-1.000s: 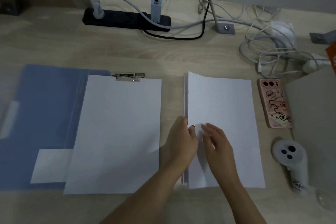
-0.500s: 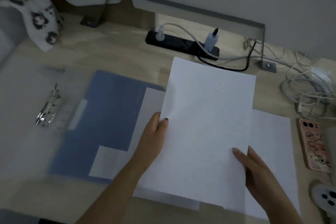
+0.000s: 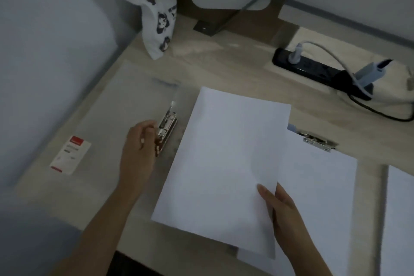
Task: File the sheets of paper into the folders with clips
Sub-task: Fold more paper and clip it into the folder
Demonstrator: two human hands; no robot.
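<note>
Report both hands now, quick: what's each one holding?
Left hand: fingers curled on the metal clip of the clear folder.
Right hand: pinching the loose sheet by its lower right edge.

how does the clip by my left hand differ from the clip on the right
The left silver metal clip, gripped by the left hand, pins no paper; the right silver metal clip lies untouched, pinning a white paper sheet. The left one runs away from you, the right one crosswise. Both are shiny.
</note>
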